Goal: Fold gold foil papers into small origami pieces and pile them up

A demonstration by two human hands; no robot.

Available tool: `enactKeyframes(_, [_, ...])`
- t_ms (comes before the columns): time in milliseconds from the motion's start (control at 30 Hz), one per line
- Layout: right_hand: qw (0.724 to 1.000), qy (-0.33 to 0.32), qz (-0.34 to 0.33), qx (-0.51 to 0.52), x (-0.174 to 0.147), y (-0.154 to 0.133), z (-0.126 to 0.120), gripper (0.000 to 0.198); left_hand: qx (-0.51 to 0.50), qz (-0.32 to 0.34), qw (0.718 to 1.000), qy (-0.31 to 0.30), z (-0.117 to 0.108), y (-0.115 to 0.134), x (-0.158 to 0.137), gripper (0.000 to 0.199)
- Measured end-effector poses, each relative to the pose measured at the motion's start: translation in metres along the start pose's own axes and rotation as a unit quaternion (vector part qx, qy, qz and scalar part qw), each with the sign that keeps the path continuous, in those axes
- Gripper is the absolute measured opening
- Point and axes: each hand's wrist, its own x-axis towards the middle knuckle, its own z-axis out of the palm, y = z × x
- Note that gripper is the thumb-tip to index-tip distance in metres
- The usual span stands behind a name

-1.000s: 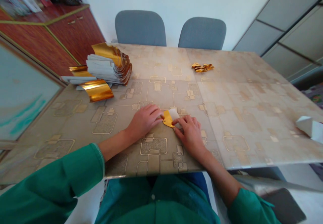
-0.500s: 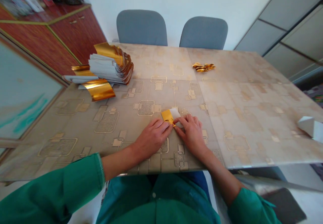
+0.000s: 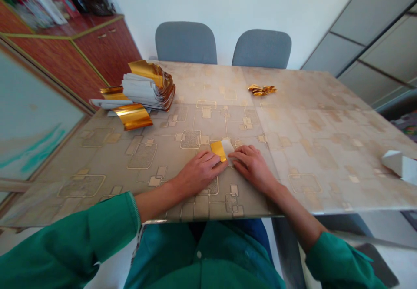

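Between the fingertips of both hands, a small folded paper [image 3: 217, 150] lies on the patterned tablecloth [image 3: 309, 141], its gold part toward the left hand [image 3: 203, 169] and its white part toward the right hand [image 3: 254, 163]. Half a second ago the two hands nearly met over a crumpled gold lower edge; now the right one has shifted away, a narrow gap shows between the fingertips, and the gold looks flatter. A second ago the left hand was at the paper's left side; now it is at the lower edge. Its fingers lie close together, bent, the tips touching the bottom of the gold; whether the thumb grips from beneath cannot be told. On the right hand, the fingers curl loosely, with forefinger and thumb slightly parted beside the white part; whether they pinch it is too small to tell. Beyond the left hand, farther from the body, the stack of sheets [image 3: 140, 89] stands with a curved gold sheet [image 3: 135, 117] before it. Well beyond the right hand rests a cluster of gold pieces [image 3: 261, 90], unchanged.
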Motion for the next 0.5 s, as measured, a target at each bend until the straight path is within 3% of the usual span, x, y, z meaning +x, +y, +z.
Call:
enactKeyframes(133, [0.989, -0.019, -0.136, -0.049, 0.002, 0.021, -0.019, 0.022, 0.0, 0.036, 0.999, 0.025, 0.004, -0.02, -0.003, 0.032])
enactKeyframes(300, [0.951, -0.07, -0.278, -0.117, 0.023, 0.025, -0.028, 0.026, -0.04, 0.086, 0.995, 0.029, 0.009, -0.047, -0.005, 0.037])
enactKeyframes(500, [0.92, -0.128, -0.35, -0.121, 0.052, 0.025, -0.02, 0.021, -0.043, 0.068, 0.996, 0.034, 0.01, -0.043, -0.004, 0.034])
